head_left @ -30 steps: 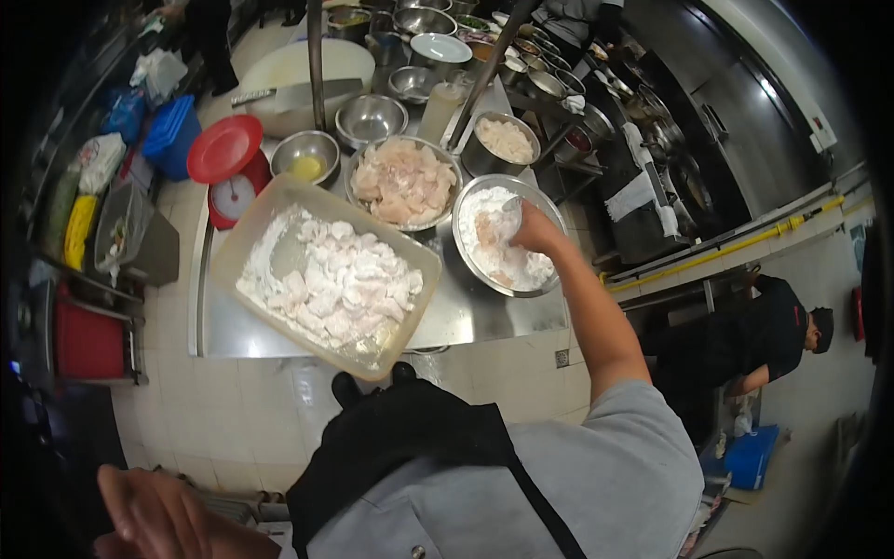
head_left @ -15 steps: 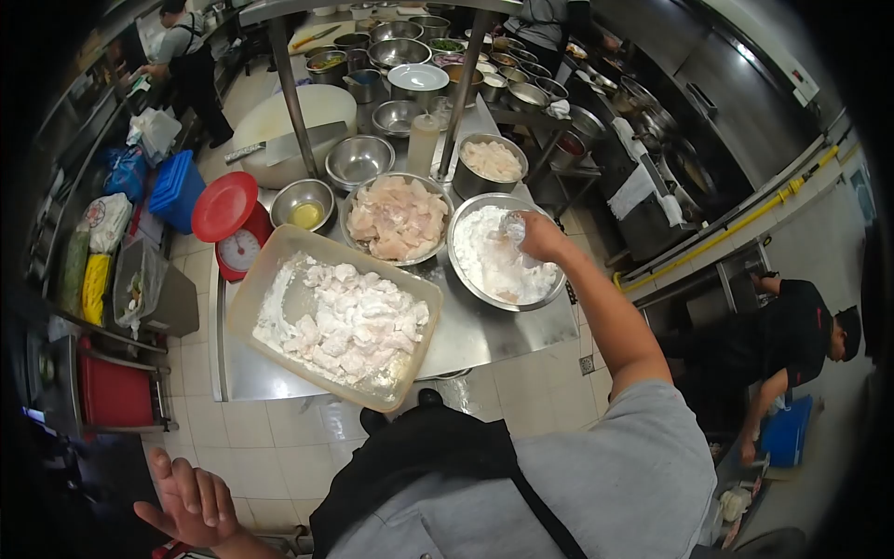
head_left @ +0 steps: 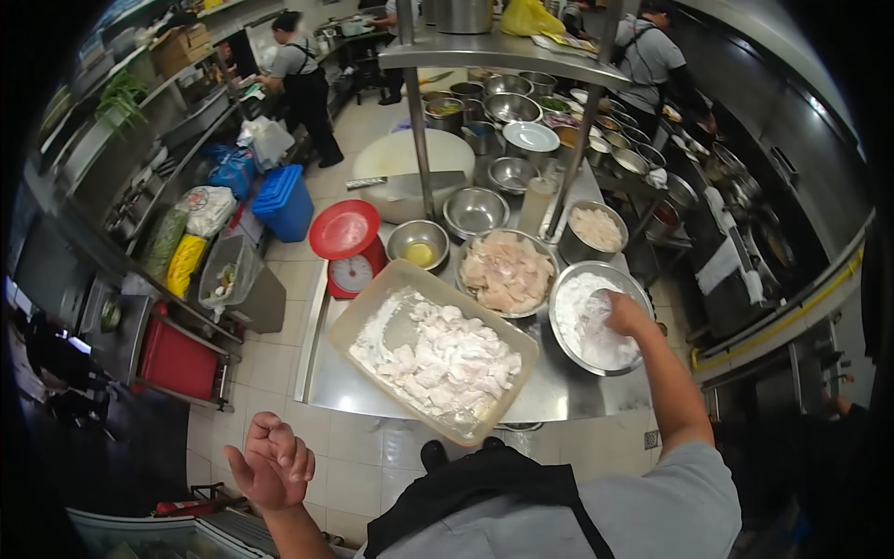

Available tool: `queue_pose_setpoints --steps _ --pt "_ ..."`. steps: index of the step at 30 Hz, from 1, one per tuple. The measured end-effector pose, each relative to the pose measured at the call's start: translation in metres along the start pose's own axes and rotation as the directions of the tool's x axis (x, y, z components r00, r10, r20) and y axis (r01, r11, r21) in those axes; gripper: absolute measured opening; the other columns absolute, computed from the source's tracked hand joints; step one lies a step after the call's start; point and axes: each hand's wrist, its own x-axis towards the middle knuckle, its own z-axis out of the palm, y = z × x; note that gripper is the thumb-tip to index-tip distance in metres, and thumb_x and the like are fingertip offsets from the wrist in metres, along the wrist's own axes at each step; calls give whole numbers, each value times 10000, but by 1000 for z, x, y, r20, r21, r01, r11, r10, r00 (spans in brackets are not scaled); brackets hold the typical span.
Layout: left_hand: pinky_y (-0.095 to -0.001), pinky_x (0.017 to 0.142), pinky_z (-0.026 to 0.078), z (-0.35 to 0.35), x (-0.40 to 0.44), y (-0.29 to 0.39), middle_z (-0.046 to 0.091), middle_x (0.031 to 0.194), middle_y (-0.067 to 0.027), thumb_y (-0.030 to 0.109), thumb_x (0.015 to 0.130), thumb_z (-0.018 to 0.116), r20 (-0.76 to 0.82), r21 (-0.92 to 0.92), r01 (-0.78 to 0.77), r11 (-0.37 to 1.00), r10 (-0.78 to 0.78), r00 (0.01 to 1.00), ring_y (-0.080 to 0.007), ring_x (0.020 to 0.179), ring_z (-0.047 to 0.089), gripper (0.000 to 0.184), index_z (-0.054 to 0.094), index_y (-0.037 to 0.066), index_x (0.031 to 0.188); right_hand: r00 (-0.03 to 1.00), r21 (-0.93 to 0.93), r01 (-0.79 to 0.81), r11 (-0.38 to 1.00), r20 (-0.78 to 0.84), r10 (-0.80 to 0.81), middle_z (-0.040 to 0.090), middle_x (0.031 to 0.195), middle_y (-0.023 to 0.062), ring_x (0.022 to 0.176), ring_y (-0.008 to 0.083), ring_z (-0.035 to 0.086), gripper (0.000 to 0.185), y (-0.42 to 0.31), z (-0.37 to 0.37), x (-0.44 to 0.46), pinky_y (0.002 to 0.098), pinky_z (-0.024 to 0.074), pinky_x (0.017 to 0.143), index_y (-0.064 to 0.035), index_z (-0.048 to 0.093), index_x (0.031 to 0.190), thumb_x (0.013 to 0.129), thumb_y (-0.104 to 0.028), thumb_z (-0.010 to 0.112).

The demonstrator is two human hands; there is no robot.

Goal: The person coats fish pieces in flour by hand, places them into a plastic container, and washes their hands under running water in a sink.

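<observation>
My right hand (head_left: 626,315) reaches into a steel bowl (head_left: 596,365) of white flour (head_left: 579,304) at the table's right side. Its fingers are down in the flour, so their grip is hidden. Off the table at lower left, my left hand (head_left: 274,458) is raised with nothing in it, its fingers loosely bent and the thumb apart. Between the two stands a pale plastic tub (head_left: 372,371) with flour-coated pieces of meat (head_left: 456,352). Behind the tub, another steel bowl holds raw, uncoated pale meat pieces (head_left: 507,268).
A red kitchen scale (head_left: 346,233), a bowl of yellow liquid (head_left: 419,252) and a steel pot of pale strips (head_left: 596,231) surround the work area. A cleaver (head_left: 414,184) lies on a round board (head_left: 410,154). Shelf posts rise from the table (head_left: 363,396). Co-workers stand farther back.
The view has swung left and up, so the table sits farther right and lower. My right hand stays in the flour bowl; my left hand remains raised, its fingers slightly more curled.
</observation>
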Motion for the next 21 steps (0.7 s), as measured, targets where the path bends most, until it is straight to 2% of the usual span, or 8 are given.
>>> queue_pose_setpoints --steps 3,5,8,12,15,17,19,21 --pt "-289 465 426 -6 -3 -1 487 713 -65 565 927 389 -3 86 -29 996 29 1000 -151 506 495 632 417 -17 1173 999 -15 -55 998 -3 55 560 1198 234 1109 349 545 795 -10 -9 1 384 451 935 -34 414 1336 606 -141 711" --pt "-301 467 427 -4 -1 -7 491 717 -70 562 930 382 -47 22 -14 1000 15 999 -159 510 493 625 425 -16 1163 995 -362 -34 932 -103 -3 550 1192 254 1097 359 553 817 -8 25 4 375 460 923 -40 388 1360 627 -184 720" --pt "-309 481 430 -3 4 -14 493 725 -74 558 933 375 8 32 21 999 -21 1000 -164 524 493 625 426 -19 1167 984 -107 -37 994 -175 17 557 1114 272 1053 388 559 738 -10 66 11 421 462 909 -38 435 1304 643 -203 719" --pt "-279 492 421 -7 1 -11 490 744 -67 539 934 394 -32 62 25 998 -23 999 -156 548 487 612 423 -20 1181 977 -126 -120 985 -191 95 565 1073 245 1046 380 550 581 4 44 16 437 454 883 -3 502 1209 650 -94 633" --pt "-285 481 432 -10 -5 -12 479 730 -69 543 930 403 -176 48 3 999 6 984 -158 523 473 622 413 -29 1173 996 58 33 998 80 -38 488 1264 268 1194 366 469 950 -1 5 1 377 396 1006 39 393 1304 481 -166 820" --pt "-280 477 428 -10 -4 -15 480 734 -68 537 932 403 -141 43 47 998 -40 989 -151 518 465 613 411 -26 1175 991 -263 94 960 117 -64 389 1337 322 1273 382 389 1152 -26 8 -23 394 352 1055 -81 213 1435 473 -221 833" --pt "-268 469 421 -13 0 -20 480 735 -67 529 936 404 -83 67 49 997 -44 996 -136 513 457 602 406 -23 1176 973 -157 104 982 221 -68 360 1335 355 1197 405 464 1118 -7 48 -7 381 391 1017 -102 161 1450 533 -195 795" --pt "-269 470 421 -8 4 -25 481 738 -68 526 935 409 -86 63 66 996 -60 994 -136 513 457 600 405 -24 1175 983 -115 119 986 152 -101 406 1317 316 1105 409 525 936 -1 44 2 375 446 939 -64 309 1394 580 -172 757"
